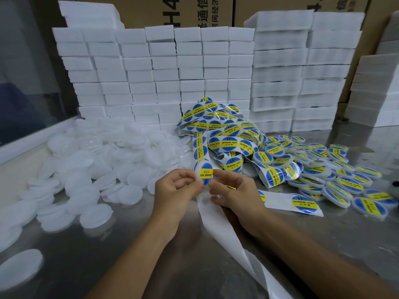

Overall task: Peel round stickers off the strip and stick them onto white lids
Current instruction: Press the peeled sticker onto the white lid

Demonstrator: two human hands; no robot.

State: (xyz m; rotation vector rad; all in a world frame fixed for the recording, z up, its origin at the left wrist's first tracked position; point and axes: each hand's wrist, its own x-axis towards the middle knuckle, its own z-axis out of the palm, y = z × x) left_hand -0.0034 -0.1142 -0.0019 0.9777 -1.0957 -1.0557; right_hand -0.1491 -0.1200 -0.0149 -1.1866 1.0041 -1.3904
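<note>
- Two hands work at the middle of the table: my left hand point(174, 190) and my right hand point(235, 190) both pinch one round sticker point(205, 174), blue with a yellow band, held up between my fingertips.
- Whether that sticker is fully free of the strip point(199, 147) I cannot tell; my fingers cover its edges, and something small and yellow under my right fingers is too hidden to make out.
- The strip runs down from a tangled heap of stickers point(224, 130) to my hands, and the bare white backing point(216, 223) trails on between my wrists and is cut off at the bottom edge.
- Plain white lids point(97, 156) lie piled on the left; the nearest ones run out of view at the left edge.
- Lids with stickers on point(336, 182) lie heaped on the right, near a short piece of strip point(302, 203) lying flat.
- The table point(86, 266) is shiny grey metal, reflecting my arms.
- Behind everything stand stacks of white foam blocks point(151, 72), and above them brown cardboard boxes point(194, 11) whose print is only partly in view.
</note>
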